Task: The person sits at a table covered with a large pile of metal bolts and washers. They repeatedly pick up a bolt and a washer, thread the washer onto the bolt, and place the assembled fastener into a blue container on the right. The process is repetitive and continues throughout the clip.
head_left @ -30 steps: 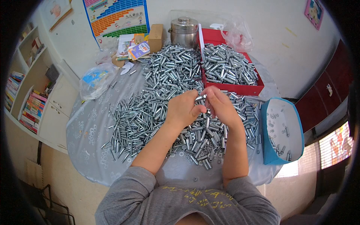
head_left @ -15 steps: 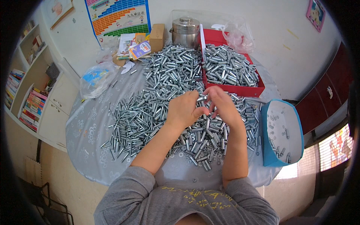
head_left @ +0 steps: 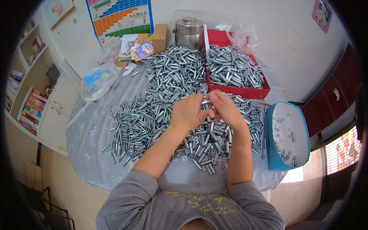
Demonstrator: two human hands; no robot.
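Both my hands meet over a wide heap of shiny metal sleeve anchors (head_left: 145, 119) on the table. My left hand (head_left: 188, 110) is closed around a metal anchor (head_left: 206, 102), whose end shows between its fingers. Close against it, my right hand (head_left: 225, 109) has its fingers curled together at that same anchor's end. Its fingertips are slightly blurred, and the grip is partly hidden. Small washers (head_left: 184, 158) and more anchors lie on the cloth just below my hands.
A red box (head_left: 239, 92) full of anchors stands behind my right hand. To the right, a blue bin (head_left: 271, 142) holds several anchors and washers. A steel pot (head_left: 189, 33), booklets (head_left: 142, 51) and a plastic bag (head_left: 100, 81) sit toward the back and left.
My right hand's fingers have drawn in and curled closer around the anchor's end. My left hand keeps its place with the anchor.
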